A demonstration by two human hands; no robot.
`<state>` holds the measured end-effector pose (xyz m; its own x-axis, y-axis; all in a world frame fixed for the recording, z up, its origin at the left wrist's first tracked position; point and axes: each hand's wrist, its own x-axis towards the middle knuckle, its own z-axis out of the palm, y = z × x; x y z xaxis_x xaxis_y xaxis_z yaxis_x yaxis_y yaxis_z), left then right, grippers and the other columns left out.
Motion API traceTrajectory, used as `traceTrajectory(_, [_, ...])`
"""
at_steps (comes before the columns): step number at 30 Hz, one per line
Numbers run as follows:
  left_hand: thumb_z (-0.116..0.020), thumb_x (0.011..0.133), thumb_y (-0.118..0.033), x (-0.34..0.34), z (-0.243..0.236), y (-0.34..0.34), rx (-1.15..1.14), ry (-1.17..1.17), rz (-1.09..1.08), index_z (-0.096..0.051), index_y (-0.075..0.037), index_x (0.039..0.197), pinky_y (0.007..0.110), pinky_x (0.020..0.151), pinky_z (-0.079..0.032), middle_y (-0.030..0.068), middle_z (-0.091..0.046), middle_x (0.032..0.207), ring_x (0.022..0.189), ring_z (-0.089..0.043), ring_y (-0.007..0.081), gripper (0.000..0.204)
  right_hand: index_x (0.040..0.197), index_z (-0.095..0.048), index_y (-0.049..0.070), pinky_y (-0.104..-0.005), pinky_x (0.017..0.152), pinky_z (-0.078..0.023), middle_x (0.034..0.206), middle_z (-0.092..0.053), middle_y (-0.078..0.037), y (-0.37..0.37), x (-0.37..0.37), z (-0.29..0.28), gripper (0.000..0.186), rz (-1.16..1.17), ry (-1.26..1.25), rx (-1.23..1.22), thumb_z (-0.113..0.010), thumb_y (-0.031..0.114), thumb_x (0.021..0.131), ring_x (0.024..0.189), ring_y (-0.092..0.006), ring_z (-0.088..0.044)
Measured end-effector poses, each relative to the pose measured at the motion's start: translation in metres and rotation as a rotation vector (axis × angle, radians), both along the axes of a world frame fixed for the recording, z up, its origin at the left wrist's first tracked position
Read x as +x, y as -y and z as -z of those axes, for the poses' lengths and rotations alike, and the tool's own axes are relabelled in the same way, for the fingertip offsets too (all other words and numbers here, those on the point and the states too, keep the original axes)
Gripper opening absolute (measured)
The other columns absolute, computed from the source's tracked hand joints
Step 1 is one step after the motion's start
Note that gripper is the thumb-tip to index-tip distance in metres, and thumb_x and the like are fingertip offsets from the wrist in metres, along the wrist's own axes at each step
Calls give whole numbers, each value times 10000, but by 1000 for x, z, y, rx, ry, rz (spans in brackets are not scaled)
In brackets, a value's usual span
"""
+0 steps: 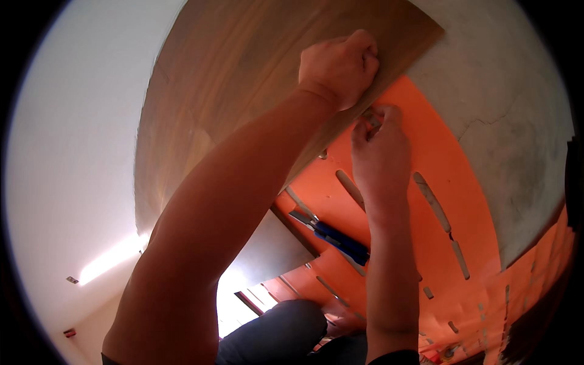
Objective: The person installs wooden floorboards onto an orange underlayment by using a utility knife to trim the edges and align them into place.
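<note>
Stiff, thin wood-look plank (pixel 243 79) on orange underlay (pixel 450 182), likely light; left hand (pixel 338 67) fisted on its edge, right hand (pixel 377 152) pinching under that edge; blue knife (pixel 331 236) nearby

— Do you see any boxes, packs, stickers or screens here?

— No boxes, no packs and no screens. Only two tiny things on the white wall (pixel 61 152) on the left might be signs or labels.

— Where are they?

— Low down, near the bottom left. One is a small grey plate (pixel 72 280), a little slanted box shape, just beside the end of a bright strip of light (pixel 112 258). The other is a small red patch (pixel 69 333), lower, close to the dark rim.

— What do they look like up close?

— Both are too small and blurry to tell more.
</note>
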<state>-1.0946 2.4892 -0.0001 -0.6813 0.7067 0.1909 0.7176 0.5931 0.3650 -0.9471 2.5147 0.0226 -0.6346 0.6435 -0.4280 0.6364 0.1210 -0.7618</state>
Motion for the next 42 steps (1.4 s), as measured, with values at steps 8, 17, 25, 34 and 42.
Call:
traceTrajectory(8, [-566, 948, -254, 1, -4, -1, -36, 33, -10, -666, -202, 924, 471, 677, -555, 62, -718, 790, 752, -700, 326, 115, 1116, -640, 36, -461, 638, -582, 828, -747, -153, 3, 3, 16, 221, -24, -42, 228, -655, 200, 969, 778, -367, -734])
traceTrajectory(17, [-574, 939, -241, -2, -1, 3, -36, -11, -7, -663, -207, 919, 465, 670, -558, 63, -718, 764, 739, -699, 331, 98, 916, -625, -15, -466, 626, -583, 788, -712, -198, -17, -16, 3, 252, -315, 94, 293, -701, 225, 930, 714, -392, -716])
traceTrajectory(25, [-559, 949, -285, -1, 1, 2, -110, -12, -36, -678, -223, 934, 474, 678, -563, 71, -732, 786, 744, -708, 335, 135, 964, -622, -19, -468, 625, -597, 802, -711, -208, -31, -12, 13, 314, -511, 57, 400, -690, 287, 947, 723, -390, -725])
traceTrajectory(34, [-539, 964, -330, -3, -7, 1, -138, 71, -24, -675, -225, 970, 475, 700, -567, 47, -742, 841, 804, -718, 318, 172, 1081, -587, -33, -501, 700, -555, 845, -703, -216, -37, -8, 7, 290, -486, 43, 252, -646, 225, 962, 812, -420, -700])
traceTrajectory(42, [-545, 951, -289, -1, -2, 3, -74, 76, -18, -660, -211, 966, 481, 704, -556, 64, -727, 819, 791, -702, 321, 140, 1081, -587, -34, -502, 703, -572, 835, -700, -251, -50, -14, -5, 262, -530, 112, 46, -635, 186, 947, 815, -418, -708])
